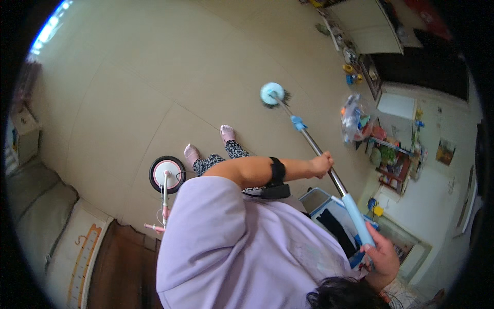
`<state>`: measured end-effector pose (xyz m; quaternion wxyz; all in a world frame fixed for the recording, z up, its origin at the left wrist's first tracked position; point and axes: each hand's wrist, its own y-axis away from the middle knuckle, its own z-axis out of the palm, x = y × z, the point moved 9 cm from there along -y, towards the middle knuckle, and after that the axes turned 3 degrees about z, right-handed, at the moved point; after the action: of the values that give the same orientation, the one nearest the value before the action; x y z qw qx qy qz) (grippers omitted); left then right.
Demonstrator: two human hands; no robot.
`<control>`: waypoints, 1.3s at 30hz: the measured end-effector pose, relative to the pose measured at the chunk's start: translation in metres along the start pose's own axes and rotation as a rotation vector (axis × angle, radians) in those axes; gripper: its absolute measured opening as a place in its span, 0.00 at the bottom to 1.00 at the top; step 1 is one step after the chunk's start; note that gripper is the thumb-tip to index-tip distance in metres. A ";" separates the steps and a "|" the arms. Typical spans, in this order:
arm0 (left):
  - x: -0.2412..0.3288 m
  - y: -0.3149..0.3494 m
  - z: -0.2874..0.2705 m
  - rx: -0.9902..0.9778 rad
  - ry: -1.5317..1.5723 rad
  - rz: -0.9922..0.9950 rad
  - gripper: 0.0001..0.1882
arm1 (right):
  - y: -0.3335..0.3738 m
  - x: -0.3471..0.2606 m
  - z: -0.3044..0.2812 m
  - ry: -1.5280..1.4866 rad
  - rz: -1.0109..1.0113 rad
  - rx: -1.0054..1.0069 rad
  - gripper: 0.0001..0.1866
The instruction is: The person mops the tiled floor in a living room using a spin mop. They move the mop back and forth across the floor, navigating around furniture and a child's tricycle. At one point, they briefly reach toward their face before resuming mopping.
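Observation:
A long-handled scrub brush slants across the view, its round pale-blue head (271, 95) with dark bristles on the beige tiled floor (154, 67). A shiny metal pole (310, 139) with a blue collar leads from the head up to a light-blue grip (356, 219). Partway along the pole, my left hand (321, 165) is closed round the metal. At the upper end of the grip is my right hand (382, 255), its fingers wrapped about the handle. My left forearm, wearing a black strap, reaches across in front of me.
A small bike's wheel (168, 174) and pink handlebar stand left of my feet (208, 144). To the right are a clear plastic bag (355, 119) of things, shelves with household items and a blue-framed cart (315, 194). A grey sofa (36, 206) sits far left.

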<state>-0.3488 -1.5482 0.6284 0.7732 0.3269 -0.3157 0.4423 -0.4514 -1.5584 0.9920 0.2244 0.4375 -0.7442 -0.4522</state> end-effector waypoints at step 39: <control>-0.205 0.495 -0.278 1.384 0.813 -0.008 0.07 | -0.136 -0.131 0.411 0.189 0.053 -1.035 0.41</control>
<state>-0.8185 -1.2322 0.4175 0.4513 0.5466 0.3377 0.6193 -0.6226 -1.2789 0.6802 0.4888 0.2894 -0.4110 -0.7131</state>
